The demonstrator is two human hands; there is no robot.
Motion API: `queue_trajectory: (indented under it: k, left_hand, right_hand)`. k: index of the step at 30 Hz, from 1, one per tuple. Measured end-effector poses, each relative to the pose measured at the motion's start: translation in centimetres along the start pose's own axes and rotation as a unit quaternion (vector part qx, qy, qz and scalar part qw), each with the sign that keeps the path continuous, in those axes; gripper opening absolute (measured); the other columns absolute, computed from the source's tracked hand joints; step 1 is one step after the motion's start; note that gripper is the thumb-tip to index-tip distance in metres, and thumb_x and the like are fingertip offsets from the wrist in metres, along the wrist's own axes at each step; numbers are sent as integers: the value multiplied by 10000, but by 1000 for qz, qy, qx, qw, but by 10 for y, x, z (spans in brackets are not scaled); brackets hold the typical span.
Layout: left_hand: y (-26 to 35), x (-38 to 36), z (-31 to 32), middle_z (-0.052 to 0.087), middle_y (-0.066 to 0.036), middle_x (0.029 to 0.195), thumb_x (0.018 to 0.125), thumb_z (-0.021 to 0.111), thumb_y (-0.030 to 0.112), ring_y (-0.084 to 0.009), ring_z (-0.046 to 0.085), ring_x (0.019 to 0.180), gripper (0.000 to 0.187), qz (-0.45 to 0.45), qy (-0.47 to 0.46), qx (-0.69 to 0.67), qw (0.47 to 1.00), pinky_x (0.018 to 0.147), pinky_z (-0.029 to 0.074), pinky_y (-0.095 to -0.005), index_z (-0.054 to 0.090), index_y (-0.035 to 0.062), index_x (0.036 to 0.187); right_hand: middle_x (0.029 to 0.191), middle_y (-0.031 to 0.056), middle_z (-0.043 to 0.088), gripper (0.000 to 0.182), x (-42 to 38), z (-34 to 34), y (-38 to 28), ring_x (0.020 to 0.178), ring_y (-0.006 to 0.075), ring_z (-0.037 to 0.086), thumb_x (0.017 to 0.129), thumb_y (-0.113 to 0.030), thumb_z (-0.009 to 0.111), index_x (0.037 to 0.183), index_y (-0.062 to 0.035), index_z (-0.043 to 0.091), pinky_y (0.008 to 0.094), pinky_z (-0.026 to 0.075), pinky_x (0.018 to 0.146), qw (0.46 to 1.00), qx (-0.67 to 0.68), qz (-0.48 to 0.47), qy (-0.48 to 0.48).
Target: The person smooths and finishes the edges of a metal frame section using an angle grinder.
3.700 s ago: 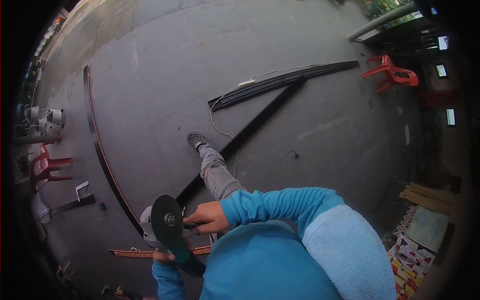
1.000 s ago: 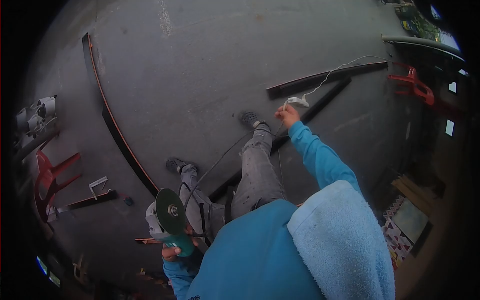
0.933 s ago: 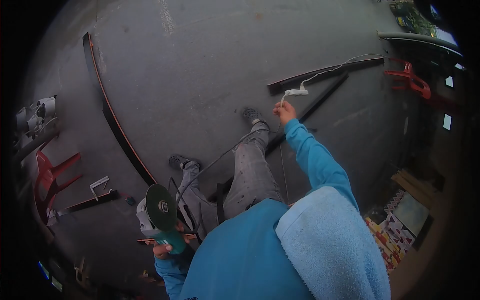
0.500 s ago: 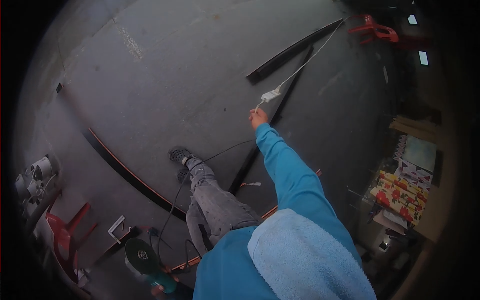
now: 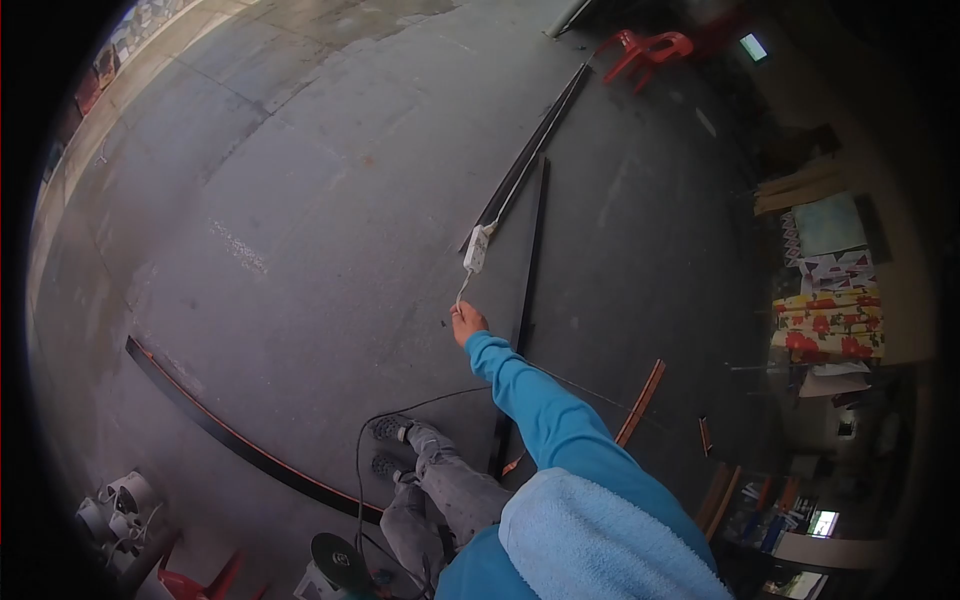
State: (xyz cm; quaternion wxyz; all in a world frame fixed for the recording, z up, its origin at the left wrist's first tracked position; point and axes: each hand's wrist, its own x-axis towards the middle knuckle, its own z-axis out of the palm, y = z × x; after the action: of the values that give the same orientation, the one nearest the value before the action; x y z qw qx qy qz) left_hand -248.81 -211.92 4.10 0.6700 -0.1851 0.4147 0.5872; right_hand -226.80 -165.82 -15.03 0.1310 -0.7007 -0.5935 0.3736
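My right hand (image 5: 467,322) is stretched out ahead, its fingers pinched round a white cord. From that cord a white power strip (image 5: 477,249) hangs just beyond my fingers. Its cord runs on towards a red plastic chair (image 5: 650,55) at the back. Beneath my forearm a long dark metal bar (image 5: 530,255) lies on the floor. No part of my left hand shows. By my legs, at the bottom, is a round dark green disc (image 5: 340,558), cut off partly by the frame's edge. A black cable (image 5: 362,460) loops around near my feet.
Another dark bar (image 5: 530,150) lies beside the white cord. At left a long dark bar (image 5: 240,440) with an orange edge crosses the floor. White round objects (image 5: 120,510) and a second red chair (image 5: 205,580) stand lower left. Flowered cloth (image 5: 828,325) lies at right.
The view has swung, so my right hand and the power strip appear lower and further left. My right hand keeps hold of the cord. A hand by the green disc earlier is out of sight.
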Motion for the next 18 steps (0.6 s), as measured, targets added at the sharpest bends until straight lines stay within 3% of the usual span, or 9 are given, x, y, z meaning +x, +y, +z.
queue_trajectory:
  k: [8, 9, 11, 14, 16, 18]
  left_hand:
    - [23, 3, -6, 549, -213, 1036, 603, 652, 203, -349, 592, 899, 675, -58, -7, 74, 996, 666, 608, -443, 488, -75, 1196]
    - [27, 3, -5, 550, -213, 1035, 605, 652, 204, -349, 595, 894, 675, -70, -8, 87, 994, 665, 608, -444, 488, -74, 1197]
    - [34, 3, -1, 554, -214, 1034, 608, 651, 206, -350, 600, 883, 674, -94, -7, 115, 989, 662, 606, -446, 486, -71, 1200]
    - [43, 4, 9, 559, -214, 1031, 612, 650, 210, -352, 608, 866, 674, -126, -3, 155, 980, 658, 605, -448, 484, -67, 1205]
    - [49, 4, 14, 562, -214, 1030, 615, 649, 212, -353, 613, 855, 674, -143, 2, 178, 974, 655, 603, -450, 483, -64, 1208]
    - [53, 4, 19, 566, -214, 1028, 618, 648, 215, -354, 619, 844, 674, -163, 11, 201, 966, 653, 602, -451, 482, -61, 1210]
  right_hand:
    - [968, 147, 665, 133, -20, -22, 12, 902, 329, 643, 942, -157, 501, 1008, -77, 584, 401, 504, 809, 1000, 3, -2, 13]
    - [930, 133, 662, 132, -21, -21, 16, 877, 305, 643, 945, -146, 491, 1009, -68, 577, 395, 506, 800, 999, 34, 10, 11]
    - [832, 76, 627, 129, -20, -14, 19, 751, 169, 622, 943, -72, 449, 994, -50, 566, 331, 519, 724, 982, 173, 79, -9]
    - [717, 81, 610, 121, -9, 5, 28, 611, 166, 603, 881, -50, 467, 907, -37, 584, 322, 508, 539, 897, 383, 219, 20]
    - [763, 94, 670, 215, -6, -2, 33, 712, 217, 655, 934, -171, 482, 1006, -23, 621, 357, 530, 705, 852, 423, 306, -33]
    - [826, 106, 681, 209, -1, -6, 49, 763, 212, 661, 914, -148, 486, 1000, -30, 635, 354, 527, 739, 848, 443, 282, -70]
